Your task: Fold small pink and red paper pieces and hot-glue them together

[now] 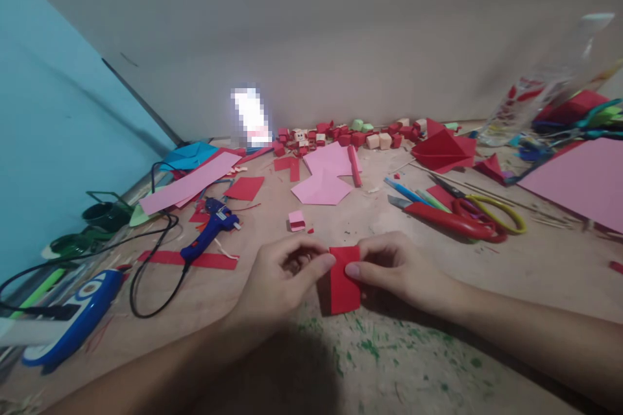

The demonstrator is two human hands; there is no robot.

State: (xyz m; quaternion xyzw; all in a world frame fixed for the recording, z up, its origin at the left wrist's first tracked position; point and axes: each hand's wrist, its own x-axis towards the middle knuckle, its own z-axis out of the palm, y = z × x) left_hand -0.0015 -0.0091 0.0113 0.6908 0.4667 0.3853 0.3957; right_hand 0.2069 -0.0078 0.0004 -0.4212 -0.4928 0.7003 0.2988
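Note:
Between my two hands is a red paper strip [345, 288], held upright just above the wooden table. My left hand [287, 275] pinches its upper left edge between thumb and fingers. On the opposite edge, the thumb of my right hand [392, 266] presses against the paper's face, with its fingers behind. The fingertips behind the paper are hidden. Just beyond my hands sits a small pink paper box [296, 221], with a tiny red scrap [310, 231] beside it.
A blue glue gun [209, 233] with a black cord lies left. Red-handled scissors [448, 217] and yellow-handled scissors [491, 207] lie right. Small paper cubes [357, 139] line the wall, near pink paper sheets [324, 185]. A clear plastic bottle [540, 91] leans at back right.

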